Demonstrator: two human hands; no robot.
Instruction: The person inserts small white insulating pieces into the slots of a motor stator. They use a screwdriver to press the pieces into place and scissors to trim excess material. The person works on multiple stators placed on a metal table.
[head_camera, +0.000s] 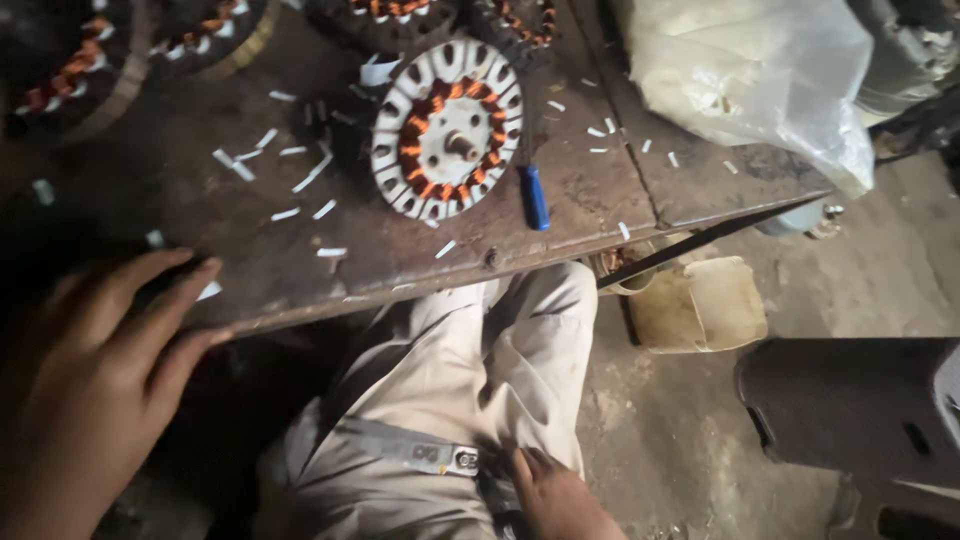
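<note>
A round fan stator (447, 130) with white slots and orange copper windings lies on the dark wooden workbench (560, 215). Just right of it lies a small tool with a blue handle (535, 196). My left hand (95, 375) rests at the bench's near left edge, fingers spread, holding nothing. Low in the view, my right hand (560, 500) presses against my beige trousers (450, 400) at the hip, near a grey strap with a metal snap (420, 452). Whether it grips anything is hidden.
Several white paper strips (300, 185) litter the bench. More wound stators (120, 50) sit at the back left. A crumpled clear plastic bag (760, 80) lies at the right. Below the bench stand a tan container (700, 305) and a dark seat (860, 410).
</note>
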